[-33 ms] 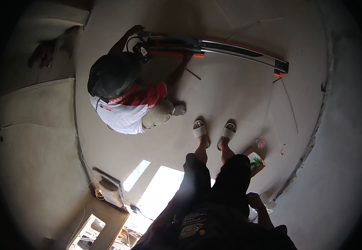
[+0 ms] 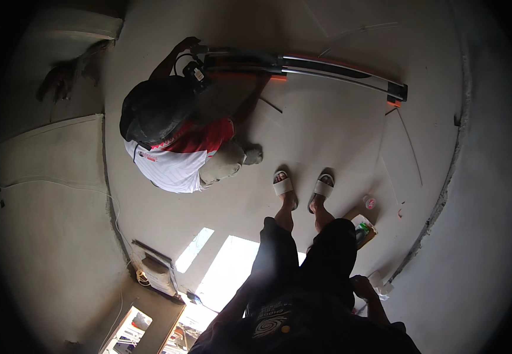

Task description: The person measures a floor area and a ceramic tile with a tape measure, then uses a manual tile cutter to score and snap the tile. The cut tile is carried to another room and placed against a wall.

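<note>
At the lower right, my right hand [image 2: 362, 287] hangs beside my dark shorts, its fingers curled in. Whatever it may hold is hidden. My left hand is out of view. Ahead of me on the floor lies a long tile cutter [image 2: 338, 69] with twin metal rails and orange parts, out of my reach. A person [image 2: 173, 165] in a dark cap and a white and red shirt crouches at its left end. One of that person's hands [image 2: 188, 44] is at the end of the cutter, the other arm reaches along its near side.
By my right leg stands an open cardboard box [image 2: 366, 236] with a green item inside. A clear plastic cup [image 2: 369, 203] lies just past it. Thin strips [image 2: 409, 147] are scattered at the right. A cable [image 2: 114, 218] runs along the left wall near a leaning white sack [image 2: 158, 277].
</note>
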`<action>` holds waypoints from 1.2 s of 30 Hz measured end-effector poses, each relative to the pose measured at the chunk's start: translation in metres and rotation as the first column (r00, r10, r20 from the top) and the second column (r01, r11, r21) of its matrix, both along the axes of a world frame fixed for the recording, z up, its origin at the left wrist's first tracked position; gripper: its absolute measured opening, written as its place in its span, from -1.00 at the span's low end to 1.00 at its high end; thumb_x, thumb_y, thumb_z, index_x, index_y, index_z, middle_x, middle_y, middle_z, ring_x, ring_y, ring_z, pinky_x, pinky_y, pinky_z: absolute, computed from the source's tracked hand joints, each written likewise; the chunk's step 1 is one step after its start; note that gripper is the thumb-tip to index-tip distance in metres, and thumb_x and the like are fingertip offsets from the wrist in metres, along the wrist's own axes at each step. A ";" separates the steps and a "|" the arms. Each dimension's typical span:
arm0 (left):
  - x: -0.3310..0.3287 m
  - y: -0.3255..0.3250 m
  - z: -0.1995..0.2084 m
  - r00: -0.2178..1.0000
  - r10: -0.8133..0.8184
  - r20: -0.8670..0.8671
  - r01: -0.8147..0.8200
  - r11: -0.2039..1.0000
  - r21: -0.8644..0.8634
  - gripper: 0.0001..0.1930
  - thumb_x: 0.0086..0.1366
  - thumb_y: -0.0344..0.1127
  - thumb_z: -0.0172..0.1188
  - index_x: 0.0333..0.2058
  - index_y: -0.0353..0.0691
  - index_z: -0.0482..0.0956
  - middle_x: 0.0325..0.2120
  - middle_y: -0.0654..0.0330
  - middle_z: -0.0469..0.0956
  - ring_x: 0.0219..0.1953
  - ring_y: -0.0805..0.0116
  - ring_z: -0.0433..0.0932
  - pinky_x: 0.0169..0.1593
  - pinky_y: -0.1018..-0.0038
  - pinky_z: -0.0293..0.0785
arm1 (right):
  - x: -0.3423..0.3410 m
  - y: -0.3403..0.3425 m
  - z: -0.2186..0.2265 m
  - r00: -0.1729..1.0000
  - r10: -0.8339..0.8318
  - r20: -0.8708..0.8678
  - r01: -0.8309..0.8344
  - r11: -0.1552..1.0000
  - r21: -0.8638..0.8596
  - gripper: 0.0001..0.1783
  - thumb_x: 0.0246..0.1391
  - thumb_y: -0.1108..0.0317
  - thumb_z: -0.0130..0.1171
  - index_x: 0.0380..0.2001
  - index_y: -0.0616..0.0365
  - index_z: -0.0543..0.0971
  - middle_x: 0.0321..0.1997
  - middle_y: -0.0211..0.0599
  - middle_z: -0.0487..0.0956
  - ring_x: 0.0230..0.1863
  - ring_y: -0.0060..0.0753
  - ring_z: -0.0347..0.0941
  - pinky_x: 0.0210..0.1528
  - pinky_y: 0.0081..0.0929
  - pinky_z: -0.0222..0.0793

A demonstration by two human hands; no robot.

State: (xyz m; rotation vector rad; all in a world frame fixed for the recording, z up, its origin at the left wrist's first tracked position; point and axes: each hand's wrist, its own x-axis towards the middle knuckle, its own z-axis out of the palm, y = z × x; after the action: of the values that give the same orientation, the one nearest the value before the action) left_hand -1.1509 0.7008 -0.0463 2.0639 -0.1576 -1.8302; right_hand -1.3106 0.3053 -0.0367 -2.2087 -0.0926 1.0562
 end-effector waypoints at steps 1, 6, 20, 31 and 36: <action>0.005 0.011 -0.004 0.998 0.035 -0.053 -0.039 0.997 -0.069 -0.81 0.21 -0.33 0.08 -0.26 -0.28 0.55 -0.33 0.08 0.56 -0.27 0.30 0.57 -0.25 0.40 0.50 | -0.004 -0.001 0.001 0.987 0.159 0.011 -0.158 0.987 -0.036 -0.81 -0.26 0.47 0.11 -0.45 0.07 0.58 -0.49 -0.21 0.55 -0.41 -0.14 0.52 -0.34 -0.25 0.43; 0.112 -0.021 -0.115 0.797 0.582 0.165 -0.570 0.814 -0.114 -0.67 0.26 -0.06 0.05 -0.41 -0.24 0.54 -0.53 0.18 0.52 -0.45 0.42 0.51 -0.33 0.45 0.40 | 0.034 -0.062 -0.124 0.237 -0.953 -0.187 0.928 0.279 -0.247 -0.57 0.20 0.11 -0.04 -0.39 0.34 0.51 -0.43 -0.05 0.57 -0.42 -0.32 0.54 -0.35 -0.37 0.46; 0.305 -0.121 -0.601 0.541 0.316 0.779 -0.523 0.852 0.017 -0.31 0.24 0.27 -0.13 -0.18 -0.40 0.47 -0.41 -0.12 0.52 -0.27 -0.01 0.51 -0.19 0.20 0.39 | 0.265 -0.278 -0.568 0.321 -0.913 0.252 0.873 0.181 -0.453 -0.21 0.13 -0.29 -0.24 0.01 0.28 0.41 -0.05 0.08 0.49 0.00 -0.03 0.41 0.05 -0.22 0.26; 0.292 -0.096 -0.589 0.447 -0.366 0.816 -0.173 0.860 0.480 -0.59 0.36 -0.08 -0.17 0.04 -0.25 0.27 -0.57 0.06 0.57 -0.56 0.16 0.56 -0.50 0.33 0.48 | 0.258 -0.250 -0.546 -0.132 -0.950 0.282 0.907 -0.231 -0.352 -0.21 0.10 -0.29 -0.25 -0.01 0.26 0.48 -0.10 0.10 0.51 -0.08 -0.09 0.44 -0.02 -0.23 0.28; 0.231 -0.100 -0.486 0.576 0.139 0.805 -0.549 0.796 0.256 -0.29 0.29 0.28 -0.30 -0.40 -0.32 0.57 -0.57 -0.03 0.56 -0.51 0.05 0.56 -0.40 0.20 0.45 | 0.201 -0.244 -0.466 0.079 -0.959 0.271 0.832 -0.086 -0.548 -0.28 0.08 -0.27 -0.27 -0.07 0.12 0.50 -0.18 0.17 0.52 -0.10 0.00 0.45 -0.05 -0.18 0.30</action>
State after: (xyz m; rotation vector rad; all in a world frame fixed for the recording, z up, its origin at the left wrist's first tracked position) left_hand -0.9195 0.6005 -0.5322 2.8377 0.5470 -0.6762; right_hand -1.1095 0.0618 -0.5030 -1.7812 1.9241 0.3901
